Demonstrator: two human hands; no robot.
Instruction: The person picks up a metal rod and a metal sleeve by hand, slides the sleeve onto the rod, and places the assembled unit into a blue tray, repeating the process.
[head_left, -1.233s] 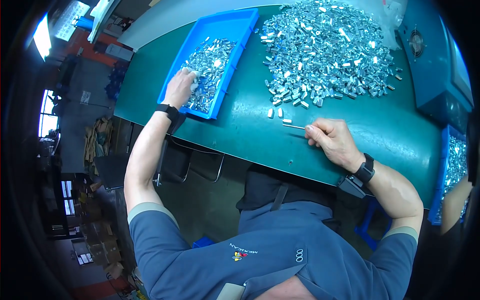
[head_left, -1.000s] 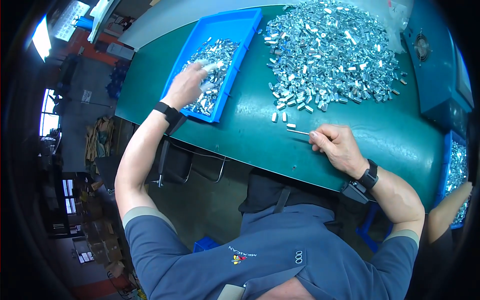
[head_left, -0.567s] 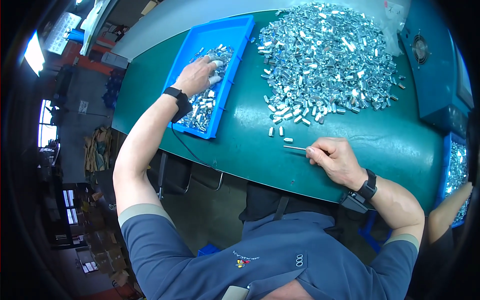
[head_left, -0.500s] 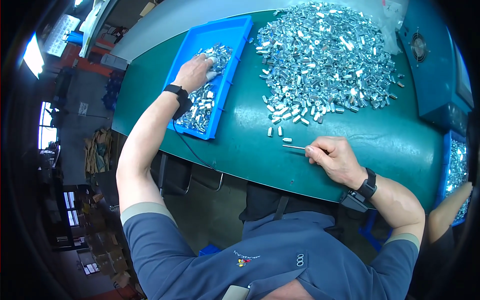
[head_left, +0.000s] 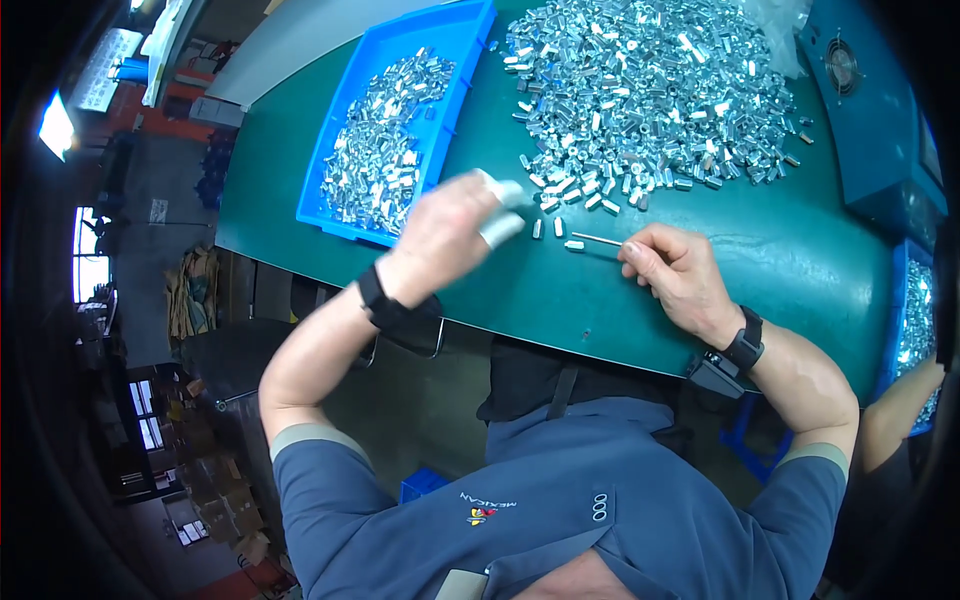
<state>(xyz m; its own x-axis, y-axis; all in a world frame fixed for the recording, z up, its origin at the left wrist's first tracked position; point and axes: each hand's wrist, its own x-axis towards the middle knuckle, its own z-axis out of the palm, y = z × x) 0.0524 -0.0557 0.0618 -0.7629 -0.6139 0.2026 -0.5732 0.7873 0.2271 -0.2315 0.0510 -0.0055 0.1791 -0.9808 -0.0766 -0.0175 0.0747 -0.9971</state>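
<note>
On the green table (head_left: 760,260), everything can be placed by the large heap of small silver metal pieces (head_left: 650,90) spread near its far edge. Left of the heap, a blue tray (head_left: 470,40) is seen, partly filled with a layer of the same pieces (head_left: 385,150); its right part is bare. At the near edge of the heap, a few loose pieces (head_left: 590,200) are scattered toward the person.

Just nearer than those strays, a thin metal rod (head_left: 598,240) is held flat on the table, pinched between thumb and fingertips of the right hand (head_left: 675,275); one small piece appears to sit at the rod's free end, though this is too small to be sure. The left hand (head_left: 450,235) is raised between the tray and the heap, blurred, its white-taped fingers (head_left: 500,215) loosely bent; whether anything is gripped in it cannot be told.

The work is judged well short of finished: a fair share of pieces has been gathered in the tray, but by far the greater part is left in the heap, and the rod looks almost bare.
</note>
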